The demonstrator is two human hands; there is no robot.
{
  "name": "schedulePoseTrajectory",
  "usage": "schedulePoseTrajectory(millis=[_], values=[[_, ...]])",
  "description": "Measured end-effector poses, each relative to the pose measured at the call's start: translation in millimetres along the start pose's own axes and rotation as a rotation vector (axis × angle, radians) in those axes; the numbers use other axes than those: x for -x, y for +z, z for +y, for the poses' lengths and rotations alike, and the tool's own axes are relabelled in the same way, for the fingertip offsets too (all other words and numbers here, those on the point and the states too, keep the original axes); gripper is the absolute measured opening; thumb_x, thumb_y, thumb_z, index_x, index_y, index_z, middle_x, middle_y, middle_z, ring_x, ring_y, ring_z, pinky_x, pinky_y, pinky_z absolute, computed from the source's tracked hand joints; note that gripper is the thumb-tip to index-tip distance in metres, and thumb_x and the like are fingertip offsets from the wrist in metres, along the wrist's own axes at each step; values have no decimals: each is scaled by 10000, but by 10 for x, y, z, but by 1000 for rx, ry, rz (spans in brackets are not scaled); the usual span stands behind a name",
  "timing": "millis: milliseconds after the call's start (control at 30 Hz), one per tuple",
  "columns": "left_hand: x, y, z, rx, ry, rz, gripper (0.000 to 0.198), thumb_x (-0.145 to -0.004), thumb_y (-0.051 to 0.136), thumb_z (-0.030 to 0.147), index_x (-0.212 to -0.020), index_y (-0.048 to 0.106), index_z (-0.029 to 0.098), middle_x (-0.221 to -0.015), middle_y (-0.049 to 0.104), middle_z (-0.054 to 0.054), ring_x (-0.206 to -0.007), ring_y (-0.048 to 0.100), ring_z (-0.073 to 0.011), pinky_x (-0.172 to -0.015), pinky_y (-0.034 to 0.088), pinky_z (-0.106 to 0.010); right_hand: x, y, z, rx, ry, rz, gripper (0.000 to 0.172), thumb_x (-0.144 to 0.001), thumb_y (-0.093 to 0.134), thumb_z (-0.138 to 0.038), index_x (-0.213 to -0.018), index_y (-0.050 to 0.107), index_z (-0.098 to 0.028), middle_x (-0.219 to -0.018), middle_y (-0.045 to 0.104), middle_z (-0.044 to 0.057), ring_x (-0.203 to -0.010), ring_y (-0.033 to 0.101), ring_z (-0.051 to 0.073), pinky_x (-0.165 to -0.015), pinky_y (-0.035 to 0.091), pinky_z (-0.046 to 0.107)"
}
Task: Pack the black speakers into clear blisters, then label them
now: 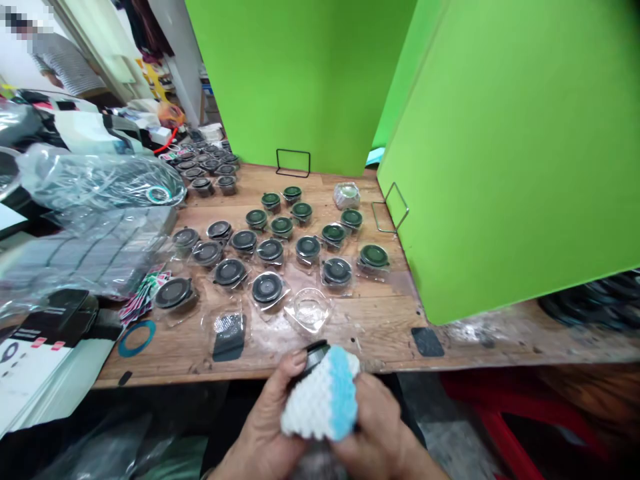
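Note:
Low in the head view, my left hand (pixel 273 417) is closed round a small dark-lidded cup (pixel 314 357), its thumb near the lid. My right hand (pixel 377 417) grips a white and blue knitted cloth (pixel 320 400), which lies against the cup and hides most of it. Both hands are close together, just in front of the table's near edge. Beyond them on the wood sit a clear empty plastic shell (pixel 309 311) and a black-lidded cup in clear packaging (pixel 267 288). Several more such cups stand in loose rows behind.
Green panels (pixel 310 80) with wire stands border the wooden table (pixel 380 327) at the back and right. Plastic-wrapped stacks (pixel 90 247), cards and a blue tape ring (pixel 137 339) lie at left. A person (pixel 70 63) is at the far left. A red stool (pixel 505 433) is below right.

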State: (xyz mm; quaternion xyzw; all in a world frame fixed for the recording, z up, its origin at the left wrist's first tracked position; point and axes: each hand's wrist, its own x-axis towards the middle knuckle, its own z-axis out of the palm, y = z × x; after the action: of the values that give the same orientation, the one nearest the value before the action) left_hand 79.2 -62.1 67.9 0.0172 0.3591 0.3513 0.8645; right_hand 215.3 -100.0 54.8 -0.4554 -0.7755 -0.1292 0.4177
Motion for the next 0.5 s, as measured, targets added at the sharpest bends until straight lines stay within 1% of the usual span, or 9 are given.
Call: schedulePoseTrajectory(millis=[67,100,133,200,300,367,400,433,500], values=[[25,-36,98,-126,98,25,379,-577,763,329,-899,643,171,-749,665,-19,-678,630,-179,-673,527,-302,146,-71,307,238,225,-78,316,-921,346,-291,-809,625,-195,-637,613,12,-544,540,115,-515,391,222],[23,-46,155,-222,200,35,427,-604,744,354,-982,624,194,-791,662,-13,-691,626,-174,-667,521,-296,222,-97,470,422,325,-62,311,-922,358,-286,-838,637,-180,-672,619,30,-572,547,122,-512,380,222],[6,-49,208,-340,331,45,462,-624,733,369,-1041,602,218,-827,656,-6,-701,620,-163,-663,514,-282,297,-112,626,570,382,-91,290,-918,385,-296,-886,645,-171,-736,627,50,-611,553,134,-516,373,228],[-80,-31,288,-637,638,82,468,-644,732,367,-1072,586,245,-884,645,1,-742,609,-149,-688,497,-262,429,-100,873,693,434,-115,262,-908,431,-289,-943,649,-147,-788,615,74,-669,551,159,-551,376,242],[-312,25,319,-1158,1147,84,406,-691,712,351,-1058,594,225,-984,631,-42,-877,593,-189,-795,468,-321,562,-16,1032,666,422,-177,263,-916,430,-286,-941,642,-134,-770,592,65,-723,541,166,-648,404,252],[-480,42,300,-1486,1410,84,422,-737,671,373,-1104,573,187,-1047,618,-101,-1001,556,-256,-875,423,-414,612,31,1041,613,411,-181,272,-923,415,-291,-938,635,-133,-774,589,62,-742,538,163,-694,413,257],[-553,35,286,-1624,1493,104,443,-762,643,384,-1132,556,158,-1064,614,-131,-1054,530,-288,-908,390,-461,631,45,1038,593,414,-174,279,-926,407,-297,-943,631,-132,-784,590,63,-745,538,162,-703,416,260],[-614,16,270,-1739,1537,138,455,-787,612,389,-1155,541,130,-1081,612,-157,-1099,504,-316,-937,354,-501,648,53,1037,581,418,-168,290,-930,395,-303,-948,628,-131,-792,590,66,-747,539,162,-707,418,264],[-697,-46,238,-1905,1543,211,433,-836,548,369,-1177,527,105,-1126,603,-179,-1157,467,-343,-971,297,-543,672,57,1050,566,425,-174,310,-934,376,-316,-955,626,-133,-806,591,70,-752,544,166,-714,424,274]])
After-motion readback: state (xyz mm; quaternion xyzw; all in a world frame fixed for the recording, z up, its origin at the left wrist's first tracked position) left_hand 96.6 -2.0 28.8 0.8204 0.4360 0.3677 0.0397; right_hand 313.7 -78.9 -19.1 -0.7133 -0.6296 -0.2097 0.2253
